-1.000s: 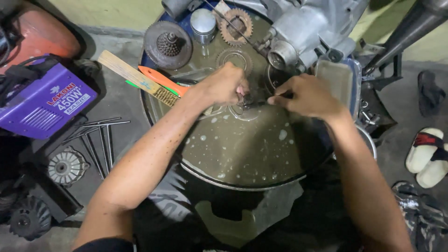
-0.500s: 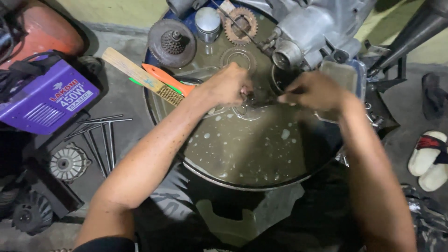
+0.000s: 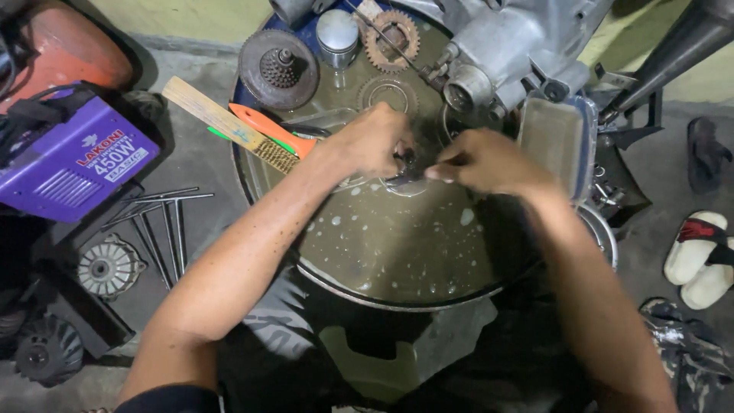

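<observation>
Both hands are held over the middle of a wide round basin (image 3: 344, 252) of murky, foam-flecked liquid: the left hand (image 3: 371, 141) is curled shut and the right hand (image 3: 482, 160) is pinched at the fingertips, and between them a small dark metal part (image 3: 404, 164) is gripped just above the surface. By its look, the part is judged rigid, fairly light and slick with wet grime, so it is best pinched firmly from opposite sides rather than loosely held.
</observation>
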